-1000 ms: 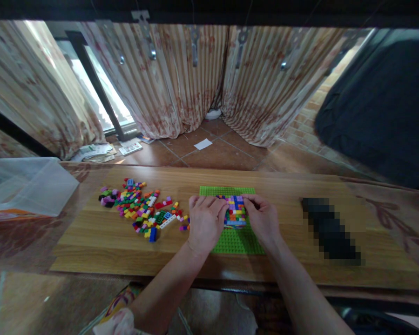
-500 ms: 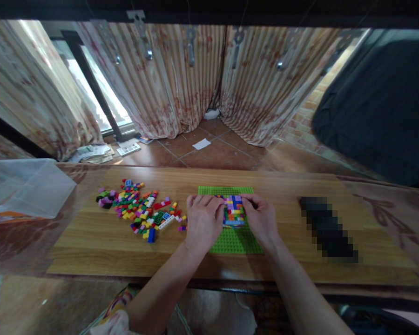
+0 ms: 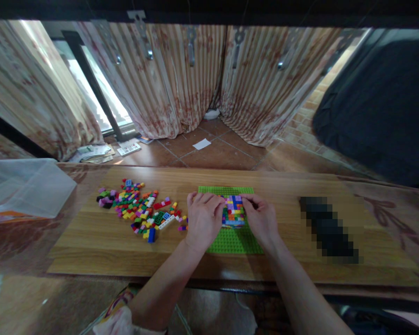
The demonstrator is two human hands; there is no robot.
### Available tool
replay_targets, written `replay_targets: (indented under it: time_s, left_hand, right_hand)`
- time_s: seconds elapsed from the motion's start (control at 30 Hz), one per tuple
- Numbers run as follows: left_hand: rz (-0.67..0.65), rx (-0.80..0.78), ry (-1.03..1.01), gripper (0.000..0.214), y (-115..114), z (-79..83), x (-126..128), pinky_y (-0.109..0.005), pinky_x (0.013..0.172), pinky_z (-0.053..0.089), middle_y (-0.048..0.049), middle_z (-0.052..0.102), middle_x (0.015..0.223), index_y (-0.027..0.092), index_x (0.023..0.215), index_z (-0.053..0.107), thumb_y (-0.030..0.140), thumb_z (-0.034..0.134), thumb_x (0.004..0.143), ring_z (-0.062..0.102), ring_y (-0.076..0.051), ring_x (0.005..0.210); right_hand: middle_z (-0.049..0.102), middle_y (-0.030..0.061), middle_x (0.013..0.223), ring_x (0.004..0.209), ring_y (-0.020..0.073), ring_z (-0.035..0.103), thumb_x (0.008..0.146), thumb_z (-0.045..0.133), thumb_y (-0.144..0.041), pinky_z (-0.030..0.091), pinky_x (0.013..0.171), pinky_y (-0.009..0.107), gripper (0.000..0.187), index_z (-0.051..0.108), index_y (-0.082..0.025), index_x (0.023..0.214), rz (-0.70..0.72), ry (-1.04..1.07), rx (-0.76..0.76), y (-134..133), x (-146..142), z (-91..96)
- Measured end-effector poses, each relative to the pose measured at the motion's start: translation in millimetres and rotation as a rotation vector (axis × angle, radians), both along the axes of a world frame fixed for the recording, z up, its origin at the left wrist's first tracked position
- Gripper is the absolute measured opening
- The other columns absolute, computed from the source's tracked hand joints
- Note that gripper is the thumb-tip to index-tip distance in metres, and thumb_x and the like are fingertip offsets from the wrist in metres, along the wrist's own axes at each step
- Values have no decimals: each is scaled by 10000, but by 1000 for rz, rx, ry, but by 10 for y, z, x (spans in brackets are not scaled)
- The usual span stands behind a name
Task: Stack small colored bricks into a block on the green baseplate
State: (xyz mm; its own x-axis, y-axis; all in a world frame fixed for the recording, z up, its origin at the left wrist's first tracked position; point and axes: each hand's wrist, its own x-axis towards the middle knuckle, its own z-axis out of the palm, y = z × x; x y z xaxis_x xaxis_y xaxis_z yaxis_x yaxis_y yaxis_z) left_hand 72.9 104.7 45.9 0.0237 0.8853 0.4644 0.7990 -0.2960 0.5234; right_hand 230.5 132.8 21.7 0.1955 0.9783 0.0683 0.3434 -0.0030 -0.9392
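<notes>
A green baseplate point(image 3: 234, 241) lies on the wooden table point(image 3: 230, 265) in front of me. A patch of small coloured bricks point(image 3: 233, 211) is built on its middle. My left hand point(image 3: 203, 219) rests on the plate's left side, fingers curled against the brick patch. On the right side my right hand point(image 3: 261, 218) has its fingertips pinched at the patch's upper right corner. What is between those fingertips is too small to name. A loose pile of coloured bricks point(image 3: 139, 208) lies to the left of my left hand.
A clear plastic tub point(image 3: 24, 186) sits at the table's left end. A dark blurred-out object point(image 3: 330, 230) lies on the right. Curtains point(image 3: 181, 74), a tiled floor and a dark cloth-covered shape point(image 3: 380, 102) lie beyond the far edge.
Both hands stay on the brick patch with only slight finger shifts. The view has drifted a little.
</notes>
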Motion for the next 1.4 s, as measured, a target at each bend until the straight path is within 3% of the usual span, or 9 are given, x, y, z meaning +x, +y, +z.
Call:
replay_targets:
  time_s: [0.37,0.53,0.73,0.87,1.1,1.27,1.4]
  left_hand:
    - [62,-150,-210,163,80,85,30,-319,749,441,-6,710,764,242,666,730,137,665,773,622,-169,765]
    - [72,-183,-300,138,130,42,26,-275,667,446,5,707,740,224,669,721,136,666,760,616,-152,718]
    - [5,-150,-397,101,142,-95,-12,-252,660,470,9,707,744,224,753,734,164,659,784,617,-131,707]
    - [-8,-146,-443,171,127,-85,-59,-245,668,486,19,670,725,212,870,732,121,693,731,595,-121,679]
    - [50,-209,-447,170,125,60,-385,-230,681,483,-4,678,737,153,871,725,96,611,759,603,-114,677]
    - [-46,-375,-325,188,121,78,-744,-223,635,470,-28,726,756,146,804,735,127,548,795,632,-135,687]
    - [-108,-485,-157,197,86,54,-962,-215,628,462,-19,735,747,152,788,743,90,561,745,636,-134,677]
  right_hand:
    - [756,68,847,761,213,664,780,554,-373,503,715,322,301,755,-174,880,-7,-15,5,5,8,-14]
    - [757,64,891,794,218,670,785,550,-365,513,745,337,300,748,-180,916,7,-17,4,5,3,-39]
    - [756,76,872,765,218,673,784,560,-370,526,719,339,300,743,-168,911,18,8,4,15,0,-67]
    - [760,83,885,778,222,681,769,580,-378,531,718,335,306,747,-160,904,8,31,-3,24,-2,-58]
    - [764,74,918,825,228,688,784,581,-398,530,770,348,325,755,-177,947,36,-1,-8,34,50,-99]
    - [766,89,920,796,226,691,779,587,-400,533,739,341,335,757,-164,944,27,7,-8,34,49,-106]
    - [765,94,921,802,232,689,774,589,-395,525,749,350,334,756,-159,942,15,-25,-7,32,51,-93]
